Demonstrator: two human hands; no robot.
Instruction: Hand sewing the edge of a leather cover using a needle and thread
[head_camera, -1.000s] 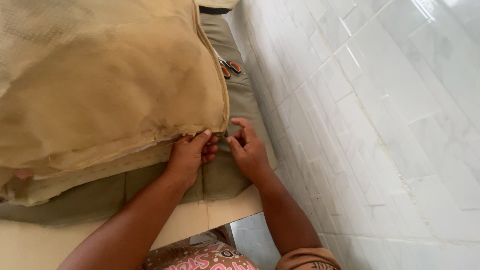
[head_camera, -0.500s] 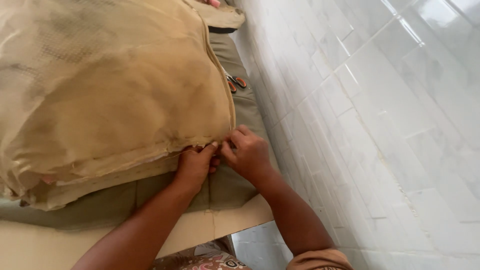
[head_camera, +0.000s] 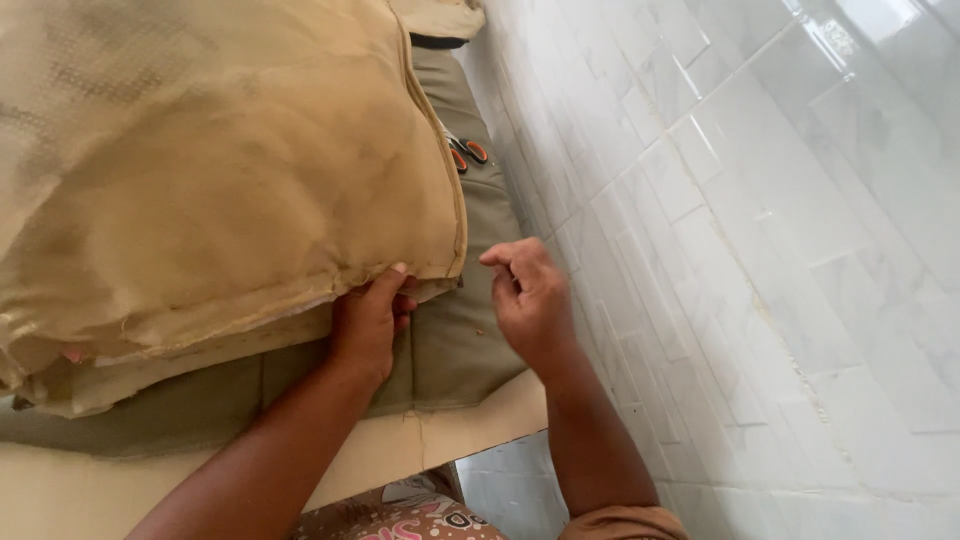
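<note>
White tiled wall (head_camera: 760, 200) close right, left hand (head_camera: 368, 322) gripping cushion (head_camera: 220, 170) corner, right hand (head_camera: 530, 295) free, fingers seemingly pinched.

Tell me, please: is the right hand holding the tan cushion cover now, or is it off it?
Off it. The right hand hangs beside the tan cushion cover, fingers pinched together; only the left hand grips its bottom edge.

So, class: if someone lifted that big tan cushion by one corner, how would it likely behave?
The tan cushion would probably sag, since its cover wrinkles and bulges. It looks bulky, so likely awkward. The left hand already presses its edge.
</note>
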